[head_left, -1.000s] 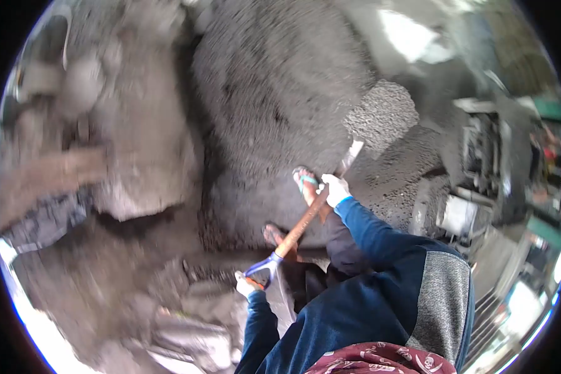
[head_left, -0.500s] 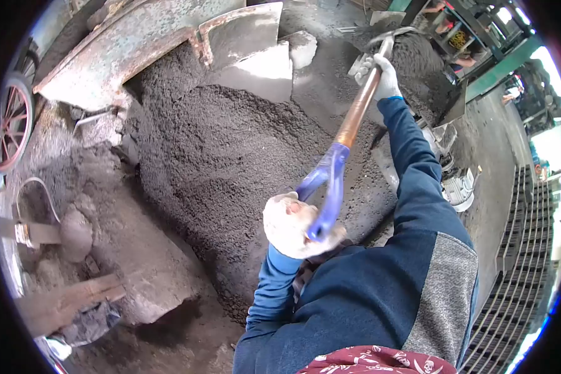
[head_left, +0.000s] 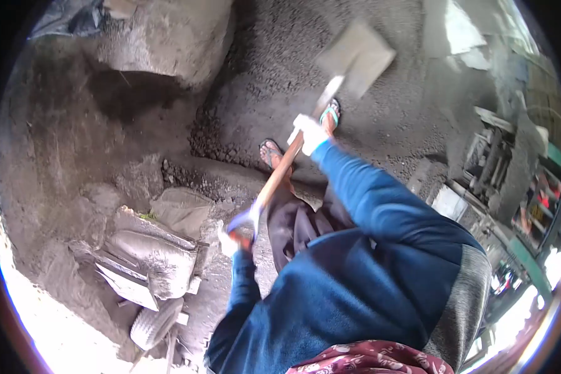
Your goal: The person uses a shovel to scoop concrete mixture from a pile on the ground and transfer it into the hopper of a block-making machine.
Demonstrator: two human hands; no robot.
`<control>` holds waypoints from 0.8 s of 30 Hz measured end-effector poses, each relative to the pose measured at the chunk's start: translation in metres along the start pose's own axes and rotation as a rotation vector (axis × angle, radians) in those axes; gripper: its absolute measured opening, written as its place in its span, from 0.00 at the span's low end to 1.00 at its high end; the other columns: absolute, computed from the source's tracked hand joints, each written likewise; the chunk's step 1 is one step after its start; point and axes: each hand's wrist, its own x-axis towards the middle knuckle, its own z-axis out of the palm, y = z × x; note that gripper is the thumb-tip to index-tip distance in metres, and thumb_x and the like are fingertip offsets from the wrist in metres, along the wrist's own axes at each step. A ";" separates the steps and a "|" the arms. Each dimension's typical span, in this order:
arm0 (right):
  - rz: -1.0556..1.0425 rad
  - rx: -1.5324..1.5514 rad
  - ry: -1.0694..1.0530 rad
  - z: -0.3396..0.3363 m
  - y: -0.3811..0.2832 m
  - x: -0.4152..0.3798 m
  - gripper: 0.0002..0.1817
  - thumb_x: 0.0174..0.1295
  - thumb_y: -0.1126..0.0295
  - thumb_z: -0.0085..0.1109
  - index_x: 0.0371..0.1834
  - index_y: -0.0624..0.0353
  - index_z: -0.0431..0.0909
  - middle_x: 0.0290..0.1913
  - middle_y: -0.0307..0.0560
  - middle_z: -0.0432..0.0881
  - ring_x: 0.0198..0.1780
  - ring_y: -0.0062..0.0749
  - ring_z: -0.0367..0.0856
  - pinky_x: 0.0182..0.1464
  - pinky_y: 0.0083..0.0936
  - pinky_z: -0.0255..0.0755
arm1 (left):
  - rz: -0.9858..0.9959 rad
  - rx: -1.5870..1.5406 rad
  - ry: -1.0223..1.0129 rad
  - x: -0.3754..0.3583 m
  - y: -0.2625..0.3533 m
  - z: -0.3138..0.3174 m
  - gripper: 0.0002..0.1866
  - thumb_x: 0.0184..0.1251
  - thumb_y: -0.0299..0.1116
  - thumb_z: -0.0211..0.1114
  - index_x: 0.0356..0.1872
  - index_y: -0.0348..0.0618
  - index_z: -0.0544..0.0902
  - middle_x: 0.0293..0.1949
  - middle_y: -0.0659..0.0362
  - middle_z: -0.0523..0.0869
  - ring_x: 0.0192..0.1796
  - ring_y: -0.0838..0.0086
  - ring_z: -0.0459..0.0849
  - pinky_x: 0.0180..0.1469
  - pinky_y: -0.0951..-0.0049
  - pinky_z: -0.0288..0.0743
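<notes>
A square-bladed shovel [head_left: 279,173] slants across the view, its blade blurred by motion over dark, gritty material [head_left: 268,68]. No load shows on the blade's visible face. My right hand [head_left: 310,134], in a white glove, is closed around the wooden shaft, fairly near the blade. At the other end, my left hand [head_left: 229,242], also gloved, grips the purple D-shaped handle low beside my body. The handle and motion blur partly hide its fingers. My feet in sandals [head_left: 271,153] stand just beneath the shaft.
A large rough block [head_left: 168,43] rises at upper left. Filled sacks [head_left: 153,262] and a small tyre [head_left: 156,324] lie at lower left. Grimy machinery [head_left: 489,156] stands on the right, near a green beam [head_left: 517,252]. A low ridge crosses behind my feet.
My view has swung left and downward, bringing my feet and the sacks into sight. The shovel has come away from the far right heap, both hands still on it.
</notes>
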 end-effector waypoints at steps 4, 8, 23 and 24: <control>0.444 -0.154 -0.003 -0.010 0.243 -0.048 0.09 0.64 0.62 0.65 0.33 0.52 0.77 0.25 0.46 0.79 0.25 0.44 0.81 0.24 0.46 0.78 | -0.126 0.147 0.528 -0.089 0.047 -0.168 0.31 0.64 0.63 0.63 0.54 0.46 0.75 0.42 0.59 0.69 0.45 0.64 0.71 0.55 0.50 0.71; 0.931 -0.209 0.114 -0.029 0.356 -0.045 0.12 0.62 0.60 0.67 0.33 0.52 0.74 0.22 0.47 0.75 0.22 0.46 0.78 0.28 0.49 0.79 | -0.290 0.137 0.883 -0.105 0.045 -0.215 0.30 0.63 0.69 0.59 0.28 0.48 0.72 0.19 0.65 0.65 0.20 0.72 0.66 0.25 0.58 0.67; 0.337 -0.059 0.142 -0.052 0.090 0.203 0.11 0.58 0.64 0.69 0.30 0.52 0.74 0.25 0.41 0.74 0.25 0.37 0.76 0.30 0.46 0.75 | -0.059 0.070 0.431 -0.016 -0.034 0.113 0.20 0.70 0.55 0.63 0.38 0.47 0.77 0.28 0.62 0.72 0.24 0.73 0.71 0.20 0.68 0.66; 0.333 0.011 0.128 -0.054 0.083 0.189 0.12 0.58 0.63 0.69 0.30 0.52 0.74 0.25 0.41 0.74 0.25 0.37 0.76 0.30 0.45 0.75 | -0.020 0.109 0.420 -0.021 -0.025 0.112 0.19 0.71 0.54 0.62 0.38 0.47 0.77 0.27 0.62 0.72 0.23 0.73 0.70 0.21 0.69 0.65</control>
